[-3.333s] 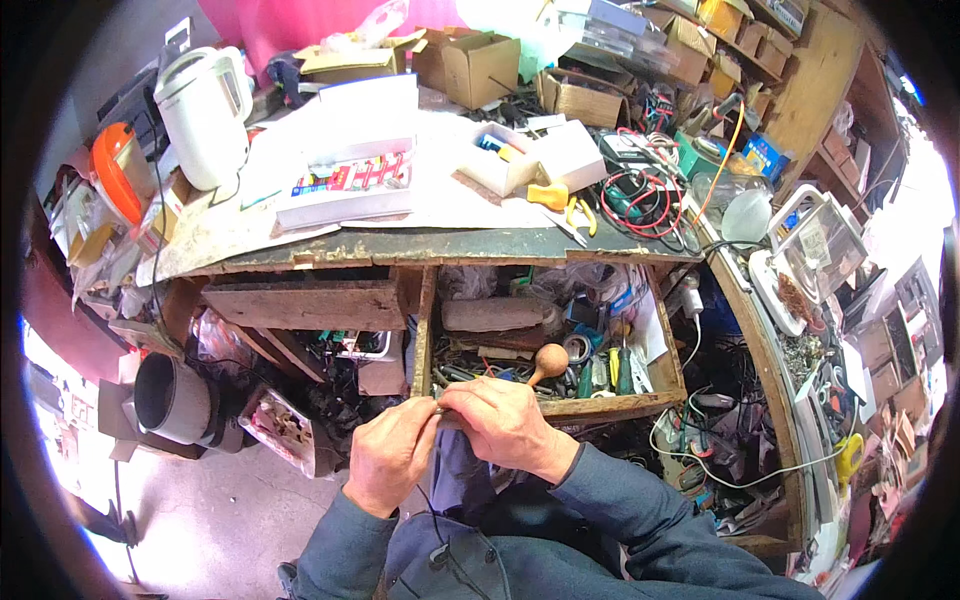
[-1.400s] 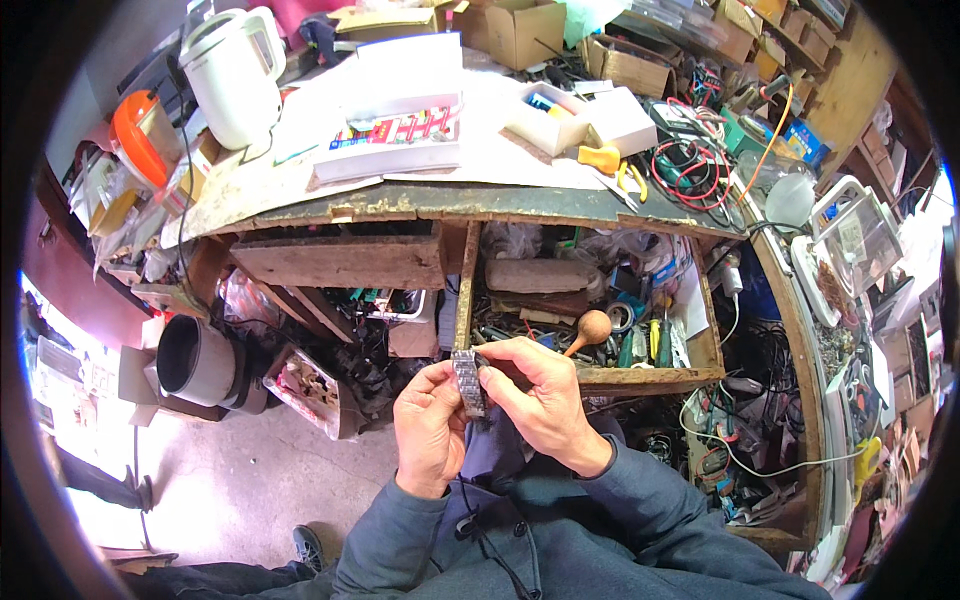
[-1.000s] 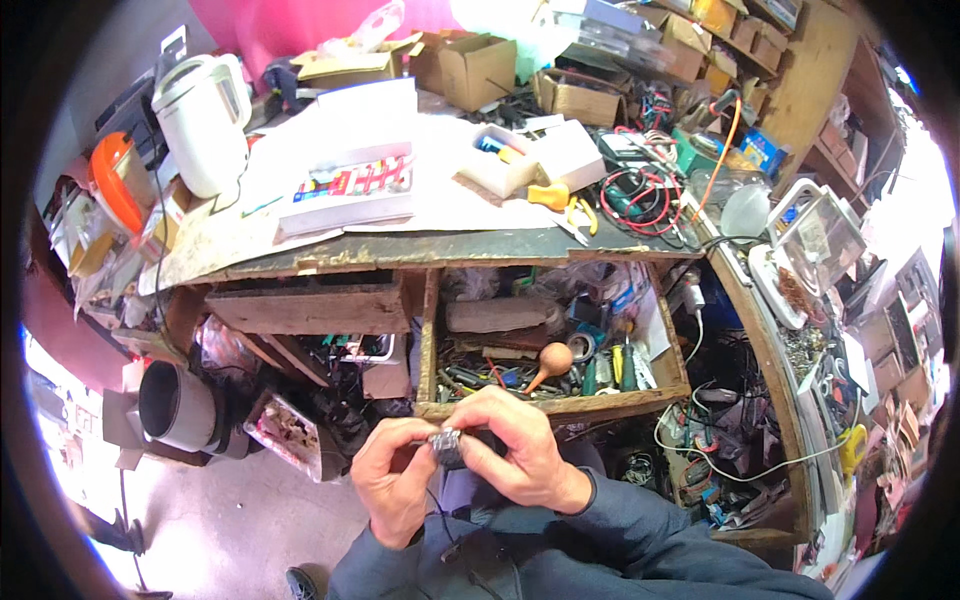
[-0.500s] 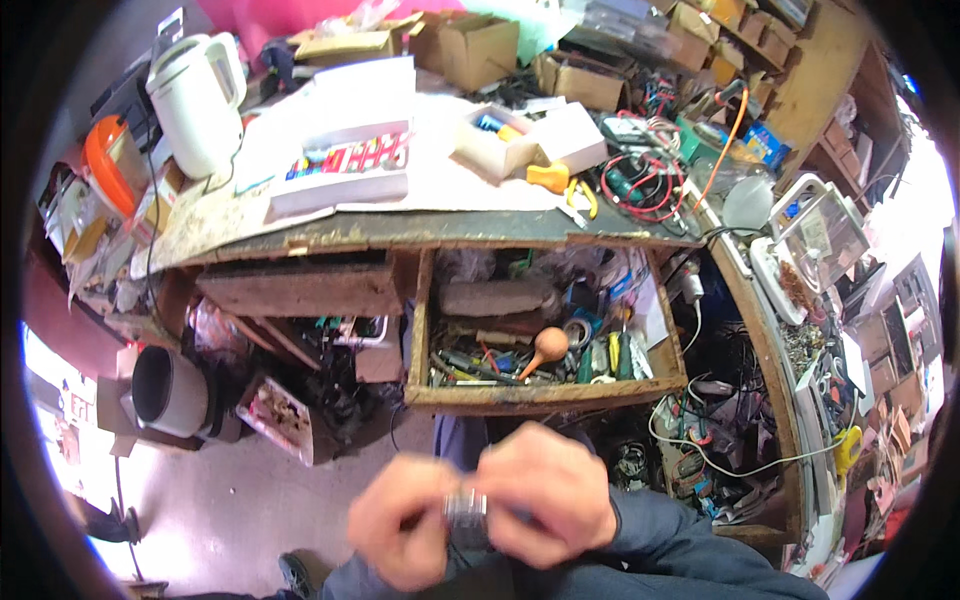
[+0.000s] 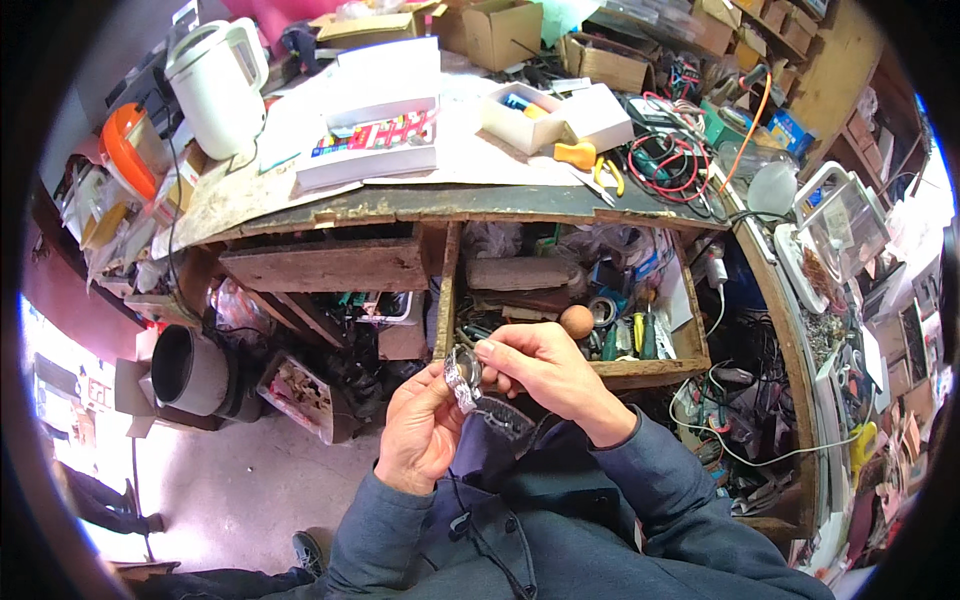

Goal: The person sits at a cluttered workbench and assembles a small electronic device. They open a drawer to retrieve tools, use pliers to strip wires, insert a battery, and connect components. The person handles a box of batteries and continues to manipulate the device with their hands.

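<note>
Wristwatch w/ metal band pinched betw. both hands; left hand fingers clamped on band, right hand fingertips on case. Looks like inspection step; next prob. needs firm hold, fine fingertip turn.

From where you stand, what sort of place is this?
Probably a home repair workshop: a worn wooden workbench piled with boxes, an open drawer crammed with hand tools, and coiled red wires.

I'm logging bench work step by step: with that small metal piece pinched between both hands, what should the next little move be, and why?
Probably steady the small metal piece with the left hand and let the right hand work it with its fingertips. Both hands already pinch it, lifted clear of the open drawer.
</note>
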The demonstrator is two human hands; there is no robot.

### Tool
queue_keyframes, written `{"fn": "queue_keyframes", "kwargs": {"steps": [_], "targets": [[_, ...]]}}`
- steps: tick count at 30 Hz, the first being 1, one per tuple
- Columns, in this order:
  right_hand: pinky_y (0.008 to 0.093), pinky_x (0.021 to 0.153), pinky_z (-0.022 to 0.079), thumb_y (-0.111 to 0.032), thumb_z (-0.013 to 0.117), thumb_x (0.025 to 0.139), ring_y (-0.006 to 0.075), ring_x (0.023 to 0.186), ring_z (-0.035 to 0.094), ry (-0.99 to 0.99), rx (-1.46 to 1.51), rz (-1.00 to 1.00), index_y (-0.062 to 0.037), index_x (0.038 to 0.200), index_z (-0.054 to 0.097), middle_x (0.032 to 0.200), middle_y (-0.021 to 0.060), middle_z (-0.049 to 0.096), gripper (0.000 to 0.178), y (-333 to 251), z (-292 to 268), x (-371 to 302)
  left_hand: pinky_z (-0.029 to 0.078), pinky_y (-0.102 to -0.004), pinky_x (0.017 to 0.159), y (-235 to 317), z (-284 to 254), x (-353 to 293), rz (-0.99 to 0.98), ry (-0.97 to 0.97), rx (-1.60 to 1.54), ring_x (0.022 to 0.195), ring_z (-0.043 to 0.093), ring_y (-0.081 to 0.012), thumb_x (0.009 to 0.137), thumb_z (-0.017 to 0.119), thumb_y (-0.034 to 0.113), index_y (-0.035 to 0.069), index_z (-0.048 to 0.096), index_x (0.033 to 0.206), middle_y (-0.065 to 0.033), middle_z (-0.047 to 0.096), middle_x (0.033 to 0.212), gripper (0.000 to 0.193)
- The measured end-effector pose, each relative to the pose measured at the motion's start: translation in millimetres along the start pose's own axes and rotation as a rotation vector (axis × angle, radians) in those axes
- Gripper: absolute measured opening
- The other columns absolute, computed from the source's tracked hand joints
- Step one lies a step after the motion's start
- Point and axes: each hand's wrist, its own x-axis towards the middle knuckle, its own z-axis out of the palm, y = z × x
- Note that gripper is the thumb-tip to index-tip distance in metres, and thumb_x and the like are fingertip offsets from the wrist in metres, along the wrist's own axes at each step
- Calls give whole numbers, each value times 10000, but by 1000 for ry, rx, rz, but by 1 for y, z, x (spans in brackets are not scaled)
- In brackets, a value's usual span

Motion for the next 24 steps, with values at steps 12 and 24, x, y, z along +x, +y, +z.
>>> {"fn": "queue_keyframes", "kwargs": {"steps": [12, 24], "targets": [[243, 673, 474, -188, 617, 1029, 60, 754, 579, -11, -45, -81, 42, 955, 704, 821, 2, 684, 257, 10, 6, -9, 619, -346, 884, 0, -16, -1, 46, -10, -103, 956, 734, -231, 1009, 611, 48, -68, 613, 1180, -169, 727, 1088, 206], [217, 728, 497, -144, 658, 1011, 44, 805, 599, 16, -73, -80, 22, 1008, 697, 877, -5, 686, 170, 16, 11, -13, 630, -337, 838, -6, -14, -1, 133, 54, -46, 931, 734, -219, 990, 630, 25, -63, 615, 1195, -155, 722, 1091, 224]]}}
